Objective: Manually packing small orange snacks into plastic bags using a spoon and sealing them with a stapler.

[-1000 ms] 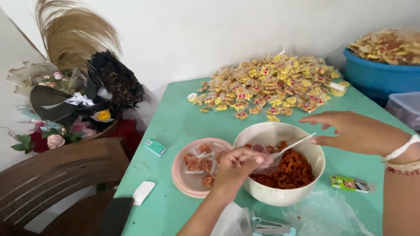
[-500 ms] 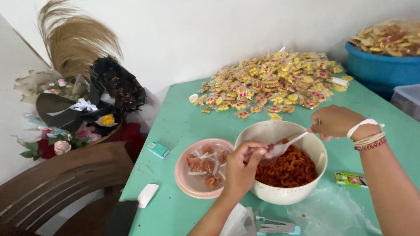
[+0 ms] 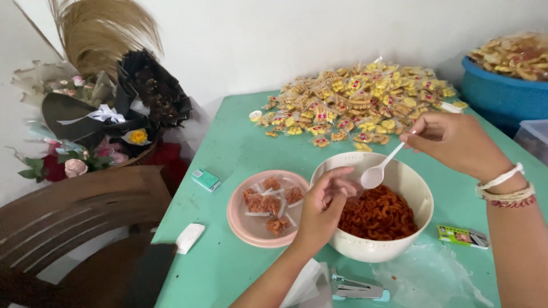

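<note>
- Right hand [image 3: 454,140] pinches white plastic spoon [image 3: 381,169] by handle end, bowl tip over cream bowl [image 3: 411,234] of orange-red curly snacks [image 3: 377,215]
- Left hand [image 3: 325,205] half-curled at rim, seems to pinch a small clear bag, unclear
- Spoon likely light, stiff; snacks brittle
- Green table [image 3: 228,159], white wall, pink plate [image 3: 240,225]

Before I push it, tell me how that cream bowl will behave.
The bowl is wide and low, so it would likely slide on the smooth green table rather than tip. Roughly half-full of orange snacks, it probably feels fairly light.
</note>
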